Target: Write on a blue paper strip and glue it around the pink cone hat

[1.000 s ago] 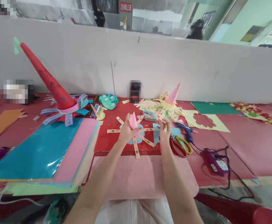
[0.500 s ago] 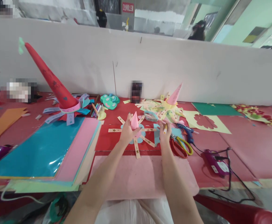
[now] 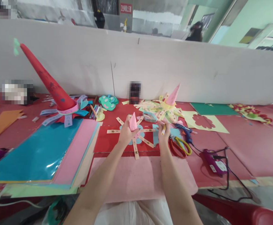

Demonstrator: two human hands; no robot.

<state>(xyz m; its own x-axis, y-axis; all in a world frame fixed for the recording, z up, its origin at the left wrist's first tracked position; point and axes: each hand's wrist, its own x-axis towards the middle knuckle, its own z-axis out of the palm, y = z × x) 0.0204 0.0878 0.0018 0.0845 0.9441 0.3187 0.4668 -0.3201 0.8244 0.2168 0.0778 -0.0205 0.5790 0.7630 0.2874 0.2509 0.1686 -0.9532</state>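
Observation:
My left hand (image 3: 126, 132) is closed round the lower part of a small pink paper cone (image 3: 133, 122), which points up. Beneath the cone lies a light blue flower shape (image 3: 139, 139) with pale strips (image 3: 135, 149) spreading out from it, marked with letters and stars. To the right, my right hand (image 3: 164, 132) is closed on a marker (image 3: 164, 129) with a white and orange barrel. A light blue paper piece (image 3: 155, 136) lies beside that hand. Red-handled scissors (image 3: 176, 149) and yellow-handled scissors (image 3: 184, 145) rest just right of it.
A tall red cone (image 3: 49, 82) stands at the left behind blue and pink sheets (image 3: 35, 150). A second pink cone (image 3: 173, 95) stands among paper strips at the back. A glue gun (image 3: 185, 132) and a purple device (image 3: 214, 162) with black cable lie right.
The whole view has shifted slightly, so things appear a little further left. Both hands keep nearly the same pose, with the cone and the marker still held.

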